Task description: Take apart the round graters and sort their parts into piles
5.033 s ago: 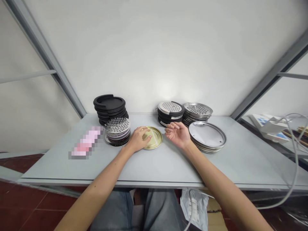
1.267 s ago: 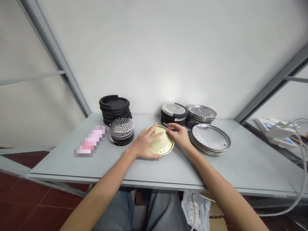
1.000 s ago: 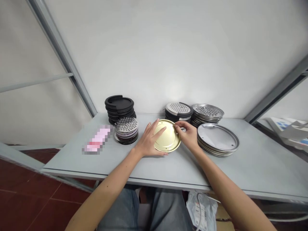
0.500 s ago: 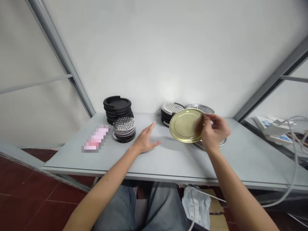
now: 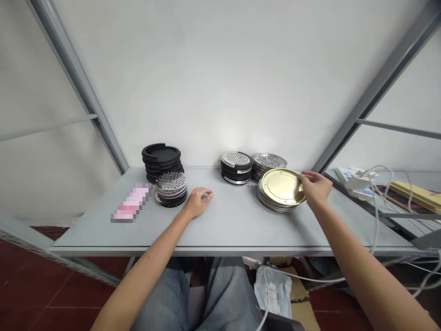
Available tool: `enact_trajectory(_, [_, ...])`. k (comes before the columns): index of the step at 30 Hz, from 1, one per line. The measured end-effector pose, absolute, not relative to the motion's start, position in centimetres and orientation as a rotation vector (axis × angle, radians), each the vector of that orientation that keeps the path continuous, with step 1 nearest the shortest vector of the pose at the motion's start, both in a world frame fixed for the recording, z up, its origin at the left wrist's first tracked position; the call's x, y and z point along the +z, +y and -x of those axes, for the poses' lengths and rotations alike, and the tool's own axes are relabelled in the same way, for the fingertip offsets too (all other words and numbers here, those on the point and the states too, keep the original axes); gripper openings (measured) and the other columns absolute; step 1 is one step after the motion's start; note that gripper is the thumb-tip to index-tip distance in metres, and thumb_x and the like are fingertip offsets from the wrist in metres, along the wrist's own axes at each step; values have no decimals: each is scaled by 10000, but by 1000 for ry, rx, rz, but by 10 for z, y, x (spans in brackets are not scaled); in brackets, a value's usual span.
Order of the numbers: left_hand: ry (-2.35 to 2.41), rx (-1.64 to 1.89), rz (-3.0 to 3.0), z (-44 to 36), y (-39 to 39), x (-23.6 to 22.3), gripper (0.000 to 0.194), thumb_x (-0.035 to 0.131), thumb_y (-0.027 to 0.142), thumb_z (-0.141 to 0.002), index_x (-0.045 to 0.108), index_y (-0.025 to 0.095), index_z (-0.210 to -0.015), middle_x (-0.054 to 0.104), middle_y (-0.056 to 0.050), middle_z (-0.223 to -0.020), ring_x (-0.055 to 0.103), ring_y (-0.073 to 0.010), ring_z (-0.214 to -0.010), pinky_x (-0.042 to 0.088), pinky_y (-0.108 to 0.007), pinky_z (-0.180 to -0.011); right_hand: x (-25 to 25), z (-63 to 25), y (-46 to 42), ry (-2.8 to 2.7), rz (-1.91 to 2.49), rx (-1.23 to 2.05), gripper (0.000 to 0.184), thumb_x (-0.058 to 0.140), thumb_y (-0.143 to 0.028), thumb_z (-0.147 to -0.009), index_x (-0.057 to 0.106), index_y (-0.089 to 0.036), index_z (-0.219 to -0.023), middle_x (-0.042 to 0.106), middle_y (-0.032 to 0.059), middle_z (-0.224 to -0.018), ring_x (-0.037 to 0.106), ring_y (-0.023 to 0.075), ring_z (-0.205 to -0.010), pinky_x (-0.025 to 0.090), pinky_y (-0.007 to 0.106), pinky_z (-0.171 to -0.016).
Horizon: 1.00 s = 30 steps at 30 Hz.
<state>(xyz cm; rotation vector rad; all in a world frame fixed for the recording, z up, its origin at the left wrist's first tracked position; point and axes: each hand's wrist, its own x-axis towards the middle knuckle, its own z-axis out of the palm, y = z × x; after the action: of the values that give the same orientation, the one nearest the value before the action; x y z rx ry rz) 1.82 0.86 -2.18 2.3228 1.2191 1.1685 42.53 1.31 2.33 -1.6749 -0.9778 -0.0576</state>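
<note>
My right hand pinches the right edge of a round gold metal lid. The lid lies on or just above a stack of round metal lids; the exact contact cannot be made out. My left hand rests on the table with its fingers loosely bent and apart, holding nothing. Just left of it stands a stack of round grater discs, the top one covered in raised spikes.
Black ring-shaped holders are piled at the back left. A black-and-white grater stack and perforated metal discs stand at the back. A blurred pink item lies left. White cables hang at the right.
My right hand has brought the gold lid down over the metal stack. My left hand's fingers have drawn in from a wider spread. The view has shifted right.
</note>
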Motion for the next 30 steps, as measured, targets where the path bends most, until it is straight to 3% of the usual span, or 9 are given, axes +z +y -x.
enact_trajectory(4, [1214, 1179, -2328, -17, 5, -21, 215, 516, 295, -883, 686, 165, -904, 707, -67, -926, 629, -195, -914, 483, -348, -881, 20, -422, 15, -923, 1767, 42, 305, 571, -261, -671, 736, -138, -897, 700, 100, -775, 618, 219, -710, 465, 361, -739])
enact_trajectory(9, [1213, 1168, -2343, -17, 3, -22, 171, 551, 272, -858, 691, 175, -880, 707, -58, -905, 634, -187, -889, 492, -329, -860, 16, -419, 14, -1022, 1837, 112, 362, 520, -259, -684, 727, -119, -946, 684, 112, -782, 610, 238, -727, 467, 384, -733])
enact_trajectory(18, [1219, 1137, -2342, -17, 3, -20, 146, 562, 239, -844, 691, 175, -870, 707, -54, -882, 626, -195, -882, 491, -341, -843, 26, -388, 3, -1686, 1667, -209, 372, 477, -383, -802, 691, -146, -991, 678, 134, -1026, 596, 281, -1004, 431, 420, -928])
enact_trajectory(24, [1232, 1136, -2336, -17, 3, -22, 152, 562, 249, -846, 691, 178, -885, 707, -56, -898, 638, -193, -892, 495, -336, -860, 23, -376, 0, -1976, 2002, -243, 684, 458, -627, -799, 523, -165, -1299, 445, 161, -1416, 351, 393, -1317, 291, 545, -1053])
enact_trajectory(26, [1234, 1141, -2325, -16, 4, -23, 164, 572, 257, -842, 684, 176, -930, 707, -62, -920, 641, -196, -906, 496, -343, -872, 19, -377, -1, -2024, 2066, -219, 718, 428, -670, -799, 486, -186, -1326, 403, 157, -1448, 327, 389, -1334, 295, 539, -1052])
enact_trajectory(30, [1254, 1138, -2302, -16, 4, -23, 222, 587, 275, -835, 658, 168, -1017, 704, -66, -933, 641, -202, -927, 494, -358, -886, 17, -377, -2, -2108, 2076, -221, 669, 368, -687, -818, 508, -219, -1275, 463, 115, -1402, 313, 358, -1343, 287, 515, -1065])
